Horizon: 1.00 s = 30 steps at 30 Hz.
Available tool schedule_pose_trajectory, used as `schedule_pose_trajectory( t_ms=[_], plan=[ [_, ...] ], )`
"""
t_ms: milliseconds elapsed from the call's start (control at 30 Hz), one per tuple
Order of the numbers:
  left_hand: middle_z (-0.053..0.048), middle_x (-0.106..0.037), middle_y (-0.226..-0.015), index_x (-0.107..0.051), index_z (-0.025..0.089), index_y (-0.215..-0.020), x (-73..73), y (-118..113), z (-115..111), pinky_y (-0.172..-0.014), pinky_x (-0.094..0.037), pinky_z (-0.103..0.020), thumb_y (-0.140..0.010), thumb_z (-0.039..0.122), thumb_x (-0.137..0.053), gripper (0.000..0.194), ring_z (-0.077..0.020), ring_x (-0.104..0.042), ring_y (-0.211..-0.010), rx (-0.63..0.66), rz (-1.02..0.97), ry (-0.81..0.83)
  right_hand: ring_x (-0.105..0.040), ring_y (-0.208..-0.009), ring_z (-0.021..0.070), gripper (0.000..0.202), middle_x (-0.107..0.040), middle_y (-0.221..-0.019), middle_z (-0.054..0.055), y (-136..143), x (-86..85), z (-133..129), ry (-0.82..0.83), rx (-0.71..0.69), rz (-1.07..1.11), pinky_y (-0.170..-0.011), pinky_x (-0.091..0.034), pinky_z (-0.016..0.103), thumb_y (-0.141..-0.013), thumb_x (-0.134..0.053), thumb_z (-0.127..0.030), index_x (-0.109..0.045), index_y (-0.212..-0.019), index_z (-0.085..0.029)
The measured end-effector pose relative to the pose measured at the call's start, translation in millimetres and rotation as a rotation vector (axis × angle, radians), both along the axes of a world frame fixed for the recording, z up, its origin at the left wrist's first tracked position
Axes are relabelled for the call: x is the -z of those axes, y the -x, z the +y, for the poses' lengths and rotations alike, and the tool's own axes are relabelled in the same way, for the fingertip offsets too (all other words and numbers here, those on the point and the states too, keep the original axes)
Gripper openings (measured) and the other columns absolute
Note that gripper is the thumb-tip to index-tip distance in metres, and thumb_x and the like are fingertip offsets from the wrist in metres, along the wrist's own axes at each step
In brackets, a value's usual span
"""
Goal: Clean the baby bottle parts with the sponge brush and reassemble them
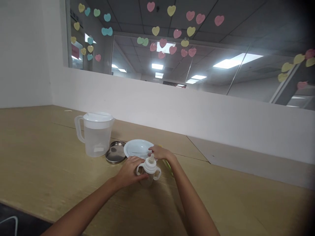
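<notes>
A baby bottle (149, 167) with a white collar, two white side handles and a clear teat stands upright on the table. My left hand (130, 172) is wrapped around its left side, thumb across the front. Behind it lies a pale blue-white plate (133, 144). My right hand (158, 152) reaches over the plate's right side with fingers bent inward. A thin stick-like thing (140, 152) lies across the plate and ends at those fingers; its kind is too small to tell. Under my right wrist a yellow-green strip (169, 166) shows, mostly hidden.
Left of the plate is a round shallow metal tin (115, 153). Further left stands a translucent lidded pitcher (97, 136) with liquid inside. The wooden table (61, 170) meets a white wall (147, 101) under a window with heart-shaped notes. The table's front edge runs along the lower left.
</notes>
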<state>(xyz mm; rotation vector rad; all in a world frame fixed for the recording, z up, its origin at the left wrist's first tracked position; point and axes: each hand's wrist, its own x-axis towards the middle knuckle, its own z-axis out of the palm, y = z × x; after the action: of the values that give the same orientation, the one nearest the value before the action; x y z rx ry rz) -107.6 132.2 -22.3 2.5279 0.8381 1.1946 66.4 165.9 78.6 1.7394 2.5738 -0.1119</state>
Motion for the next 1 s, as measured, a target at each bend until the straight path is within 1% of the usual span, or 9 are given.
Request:
schedule_pose_trajectory(
  t_ms=[100,200,267,333,433,500,700,800,1000],
  plan=[
    [-0.006,-0.063,-0.106,-0.057,0.021,-0.108,1.1,-1,1,-0.087,-0.039,-0.037,-0.072,0.052,-0.063,0.048,-0.0231,-0.054,-0.099,-0.002,-0.013,0.002,-0.060,-0.089,0.0186,0.033,-0.063,-0.104,0.013,1,-16.2,-13,0.026,0.004,0.056,-0.073,-0.044,0.023,-0.089,-0.038,-0.028,-0.062,-0.103,-0.010],
    [-0.007,-0.063,-0.105,-0.057,0.021,-0.107,2.4,-1,2,-0.087,-0.039,-0.038,-0.071,0.053,-0.063,0.048,-0.0237,-0.054,-0.099,-0.001,-0.020,0.012,-0.060,-0.064,0.0152,0.044,-0.065,-0.083,0.011,5,-32.1,-31,0.191,0.023,0.230,-0.056,-0.045,0.022,-0.092,-0.028,-0.039,-0.060,-0.097,-0.009],
    [-0.007,-0.062,-0.106,-0.057,0.021,-0.108,2.8,-1,2,-0.088,-0.038,-0.038,-0.071,0.052,-0.063,0.049,-0.0239,-0.054,-0.099,0.005,-0.018,0.018,-0.057,-0.052,0.0132,0.050,-0.063,-0.075,0.010,8,-38.8,-43,0.263,0.054,0.299,-0.048,-0.044,0.022,-0.091,-0.027,-0.047,-0.060,-0.093,-0.009],
    [-0.007,-0.062,-0.106,-0.057,0.021,-0.109,2.6,-1,2,-0.087,-0.038,-0.039,-0.071,0.050,-0.064,0.049,-0.0241,-0.054,-0.099,0.001,-0.016,0.023,-0.055,-0.047,0.0129,0.048,-0.063,-0.071,0.009,13,-41.4,-51,0.260,0.055,0.269,-0.044,-0.042,0.022,-0.086,-0.036,-0.053,-0.060,-0.084,-0.011],
    [-0.006,-0.062,-0.104,-0.057,0.021,-0.107,1.3,0,0,-0.087,-0.038,-0.038,-0.072,0.048,-0.064,0.045,-0.0234,-0.054,-0.098,-0.006,-0.012,0.029,-0.056,-0.050,0.0142,0.033,-0.063,-0.066,0.006,19,-40.1,-56,0.207,0.052,0.153,-0.042,-0.039,0.021,-0.071,-0.061,-0.046,-0.060,-0.075,-0.013],
    [-0.005,-0.062,-0.104,-0.057,0.022,-0.106,0.6,0,-1,-0.087,-0.038,-0.038,-0.073,0.047,-0.063,0.042,-0.0228,-0.053,-0.098,-0.001,-0.006,0.034,-0.057,-0.051,0.0143,0.027,-0.063,-0.065,0.004,21,-38.3,-56,0.191,0.048,0.103,-0.042,-0.037,0.020,-0.064,-0.067,-0.038,-0.061,-0.074,-0.014],
    [-0.006,-0.061,-0.105,-0.057,0.021,-0.105,3.0,-1,1,-0.086,-0.038,-0.038,-0.064,0.052,-0.069,0.053,-0.0255,-0.053,-0.099,-0.015,0.005,0.050,-0.057,-0.061,0.0146,0.028,-0.065,-0.071,0.003,22,-38.5,-56,0.129,-0.005,0.030,-0.047,-0.033,0.021,-0.063,-0.068,-0.037,-0.064,-0.080,-0.015],
    [-0.005,-0.061,-0.106,-0.058,0.022,-0.105,3.7,-2,2,-0.088,-0.038,-0.037,-0.064,0.051,-0.070,0.052,-0.0254,-0.053,-0.100,-0.015,-0.021,0.063,-0.057,-0.070,0.0155,0.031,-0.065,-0.081,0.003,22,-40.4,-57,0.093,-0.037,-0.004,-0.050,-0.032,0.021,-0.064,-0.069,-0.036,-0.064,-0.088,-0.017],
    [-0.004,-0.062,-0.107,-0.059,0.023,-0.105,4.4,-4,1,-0.089,-0.038,-0.037,-0.063,0.051,-0.071,0.052,-0.0254,-0.054,-0.100,-0.018,-0.041,0.087,-0.056,-0.078,0.0167,0.035,-0.064,-0.091,0.005,22,-42.3,-60,0.115,-0.048,-0.031,-0.053,-0.033,0.020,-0.067,-0.069,-0.036,-0.064,-0.096,-0.017]
  ],
)
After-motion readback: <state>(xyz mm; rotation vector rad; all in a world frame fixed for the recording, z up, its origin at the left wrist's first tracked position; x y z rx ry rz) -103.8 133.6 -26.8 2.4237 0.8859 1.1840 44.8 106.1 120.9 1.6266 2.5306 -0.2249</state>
